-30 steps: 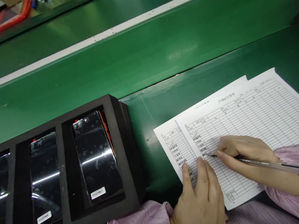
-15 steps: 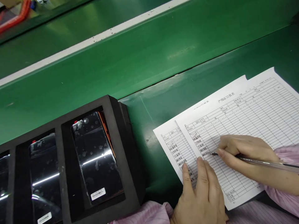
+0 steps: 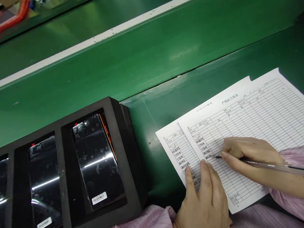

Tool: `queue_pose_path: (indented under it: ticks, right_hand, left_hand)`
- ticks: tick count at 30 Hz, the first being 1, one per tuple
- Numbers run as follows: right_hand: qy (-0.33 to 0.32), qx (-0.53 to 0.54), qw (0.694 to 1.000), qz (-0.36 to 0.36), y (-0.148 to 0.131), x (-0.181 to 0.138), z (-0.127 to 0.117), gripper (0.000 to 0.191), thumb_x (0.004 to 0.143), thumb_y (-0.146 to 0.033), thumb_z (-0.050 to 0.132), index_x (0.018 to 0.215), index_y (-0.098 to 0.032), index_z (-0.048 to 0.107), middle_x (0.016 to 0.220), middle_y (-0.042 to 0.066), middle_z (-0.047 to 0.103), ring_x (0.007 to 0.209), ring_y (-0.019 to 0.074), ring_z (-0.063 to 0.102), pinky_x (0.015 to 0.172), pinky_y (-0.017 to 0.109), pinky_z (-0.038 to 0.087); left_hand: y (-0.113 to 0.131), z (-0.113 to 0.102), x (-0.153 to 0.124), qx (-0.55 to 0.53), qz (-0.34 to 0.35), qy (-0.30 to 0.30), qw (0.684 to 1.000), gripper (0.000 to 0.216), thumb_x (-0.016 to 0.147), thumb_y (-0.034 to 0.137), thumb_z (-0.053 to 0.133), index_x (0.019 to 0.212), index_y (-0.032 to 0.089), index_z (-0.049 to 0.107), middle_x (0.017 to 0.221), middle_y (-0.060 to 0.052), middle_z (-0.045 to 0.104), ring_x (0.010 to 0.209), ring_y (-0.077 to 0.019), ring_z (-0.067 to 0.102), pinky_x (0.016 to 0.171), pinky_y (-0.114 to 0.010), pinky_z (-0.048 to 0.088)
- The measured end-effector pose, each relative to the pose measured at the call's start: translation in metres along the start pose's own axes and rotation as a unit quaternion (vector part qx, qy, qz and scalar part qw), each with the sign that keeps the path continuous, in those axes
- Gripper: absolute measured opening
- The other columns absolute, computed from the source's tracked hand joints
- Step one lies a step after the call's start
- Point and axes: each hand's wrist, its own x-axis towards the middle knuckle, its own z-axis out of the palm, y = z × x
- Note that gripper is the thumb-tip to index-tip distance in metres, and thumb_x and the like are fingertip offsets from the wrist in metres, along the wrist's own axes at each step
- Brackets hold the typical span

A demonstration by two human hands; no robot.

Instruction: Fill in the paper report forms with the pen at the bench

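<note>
My right hand (image 3: 251, 155) is closed around a clear-barrelled pen (image 3: 268, 164). The pen's tip touches the top printed form (image 3: 256, 126), in the left column where handwritten entries stand. My left hand (image 3: 205, 196) lies with fingers stretched out, its fingertips pressing on the lower left of the sheets. Beneath the top form a second form (image 3: 169, 139) shows along its left side, with similar handwriting. Part of that lower sheet is hidden by the top one and by my fingers.
Left of the papers stands a black foam tray (image 3: 133, 177) with phones in its slots. The nearest phone (image 3: 97, 164) has an orange edge and a white label. A green surface (image 3: 147, 72) runs behind, with a pale strip (image 3: 95, 39). A red object (image 3: 16, 19) sits far left.
The pen tip has shifted very slightly right along the row, adding a little writing. My left hand stays in place. The view has moved slightly.
</note>
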Motion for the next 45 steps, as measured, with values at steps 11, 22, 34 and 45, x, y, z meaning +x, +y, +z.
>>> queue_pose_path:
  ticks: [11, 22, 34, 45]
  right_hand:
    - [0.029, -0.008, 0.999, 0.045, 0.004, -0.013, 0.008, 0.032, 0.092, -0.014, 0.047, 0.066, -0.021, 0.031, 0.057, -0.007, 0.048, 0.046, 0.0058, 0.047, 0.040, 0.021, 0.034]
    - [0.016, -0.025, 0.999, 0.032, 0.006, -0.011, 0.007, 0.031, 0.092, -0.014, 0.047, 0.066, -0.021, 0.030, 0.057, -0.007, 0.047, 0.046, 0.0055, 0.046, 0.040, 0.020, 0.035]
    - [0.018, -0.021, 0.999, 0.039, 0.005, -0.011, 0.002, 0.031, 0.091, -0.014, 0.049, 0.065, -0.021, 0.035, 0.058, -0.007, 0.053, 0.049, 0.0054, 0.053, 0.042, 0.016, 0.042]
    - [0.045, -0.023, 0.995, 0.089, 0.001, -0.016, 0.008, 0.035, 0.095, -0.020, 0.046, 0.063, -0.020, 0.031, 0.056, -0.006, 0.048, 0.047, 0.0063, 0.048, 0.039, 0.020, 0.038]
  left_hand:
    - [0.001, 0.002, -0.002, -0.001, -0.002, -0.001, 1.000, 0.041, 0.089, 0.055, 0.048, 0.107, 0.027, 0.072, 0.121, -0.002, 0.063, 0.122, -0.0290, 0.044, 0.098, -0.048, 0.033]
    - [0.000, 0.001, -0.001, -0.003, 0.002, -0.001, 1.000, 0.039, 0.090, 0.055, 0.048, 0.109, 0.030, 0.071, 0.122, 0.000, 0.064, 0.120, -0.0281, 0.045, 0.099, -0.048, 0.032]
    - [0.000, 0.002, -0.001, 0.006, 0.001, -0.003, 1.000, 0.044, 0.088, 0.059, 0.048, 0.105, 0.027, 0.072, 0.120, -0.002, 0.064, 0.120, -0.0289, 0.045, 0.098, -0.048, 0.033]
    - [0.002, 0.003, -0.001, 0.008, 0.000, 0.010, 1.000, 0.046, 0.085, 0.061, 0.052, 0.104, 0.025, 0.073, 0.119, -0.004, 0.064, 0.120, -0.0303, 0.045, 0.099, -0.048, 0.032]
